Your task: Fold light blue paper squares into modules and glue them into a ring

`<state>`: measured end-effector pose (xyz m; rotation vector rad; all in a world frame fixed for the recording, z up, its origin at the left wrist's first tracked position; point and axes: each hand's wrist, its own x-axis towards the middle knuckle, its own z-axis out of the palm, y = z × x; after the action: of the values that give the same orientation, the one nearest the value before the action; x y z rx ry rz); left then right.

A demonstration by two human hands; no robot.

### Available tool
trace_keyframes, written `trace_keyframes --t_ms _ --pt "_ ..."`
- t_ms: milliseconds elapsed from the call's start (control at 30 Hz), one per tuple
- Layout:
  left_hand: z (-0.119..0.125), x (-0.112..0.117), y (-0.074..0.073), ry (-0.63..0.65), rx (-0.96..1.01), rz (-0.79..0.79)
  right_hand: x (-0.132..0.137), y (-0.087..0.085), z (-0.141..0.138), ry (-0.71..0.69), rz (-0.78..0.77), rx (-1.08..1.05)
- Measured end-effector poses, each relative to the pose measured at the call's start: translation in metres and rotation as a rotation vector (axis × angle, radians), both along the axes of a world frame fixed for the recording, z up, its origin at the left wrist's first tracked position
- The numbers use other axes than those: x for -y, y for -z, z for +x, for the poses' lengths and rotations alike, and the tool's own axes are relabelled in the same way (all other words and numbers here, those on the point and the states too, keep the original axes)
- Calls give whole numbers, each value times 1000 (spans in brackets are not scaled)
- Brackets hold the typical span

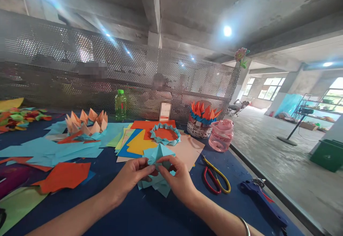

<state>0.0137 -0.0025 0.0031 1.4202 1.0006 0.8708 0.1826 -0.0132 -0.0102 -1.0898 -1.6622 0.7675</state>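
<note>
Two hands, the left hand (137, 171) and the right hand (177, 174), pinch a folded light-blue paper (160, 152) between thumbs and fingers, over loose light-blue sheets (162, 189). Their fingers hide its lower part, so the full shape is unclear. At the left edge a purple object (14, 179) is cut off, and the perforated screen (134, 77) blurs whatever lies behind.

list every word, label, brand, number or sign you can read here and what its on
No text can be read in this picture.
Green bottle: small red mark, too blurred to read.
Pink jug: faint marking, too unclear to read.
White item by the mesh screen: pixelated, unreadable.
Patterned pot: dark print, too small to tell if it holds letters.
Folded blue paper: no writing visible.
</note>
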Motion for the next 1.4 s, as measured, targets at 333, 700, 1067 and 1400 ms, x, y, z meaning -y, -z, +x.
trace_keyframes --t_ms 333,700,1067,1400 --pt "-1 -1 5 10 99 -54 0 2 2 15 9 -14" --pt "-2 0 5 15 151 -121 1 0 4 -1 68 18" --pt "-4 -2 9 58 281 -208 1 -1 4 -2 85 7" --pt "-5 -1 7 55 295 -240 2 -3 6 7 234 71"
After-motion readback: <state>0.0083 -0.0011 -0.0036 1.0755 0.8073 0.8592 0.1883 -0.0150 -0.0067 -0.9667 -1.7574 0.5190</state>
